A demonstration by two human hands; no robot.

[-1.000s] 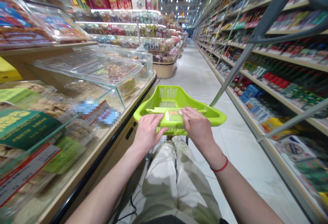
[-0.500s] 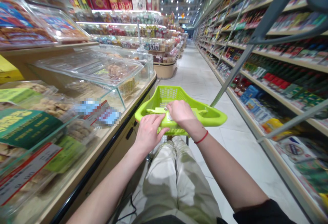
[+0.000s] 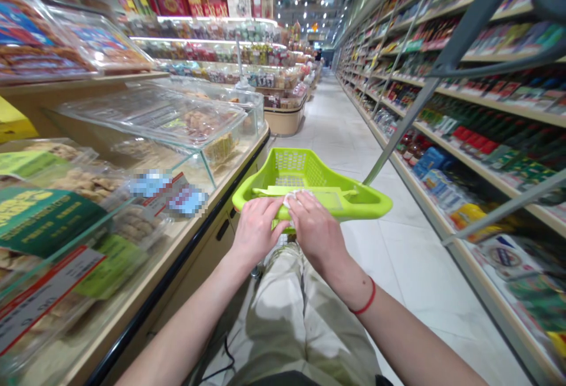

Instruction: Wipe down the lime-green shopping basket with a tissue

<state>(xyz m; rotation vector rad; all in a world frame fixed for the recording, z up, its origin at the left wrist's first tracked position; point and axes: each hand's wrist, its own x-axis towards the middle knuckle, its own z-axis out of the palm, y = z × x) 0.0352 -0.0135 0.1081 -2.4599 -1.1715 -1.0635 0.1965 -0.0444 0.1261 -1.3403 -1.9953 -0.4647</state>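
Observation:
A lime-green plastic shopping cart basket (image 3: 354, 197) stands in front of me in a store aisle. My left hand (image 3: 256, 230) grips the near rim of the basket, fingers curled over its edge. My right hand (image 3: 315, 228) presses a small white cloth or tissue (image 3: 289, 198) against the near rim, right beside my left hand. A red string circles my right wrist. My legs in light trousers show below the basket.
A glass-fronted counter (image 3: 186, 138) with bins of baked snacks runs along the left. Stocked shelves (image 3: 477, 115) and a grey metal frame (image 3: 411, 115) line the right. The tiled aisle (image 3: 336, 115) stretches ahead between them, with another display island (image 3: 285, 112) further on.
My right hand slid with the white cloth from the basket's handle middle leftward along the rim, ending next to my left hand. My left hand kept its grip.

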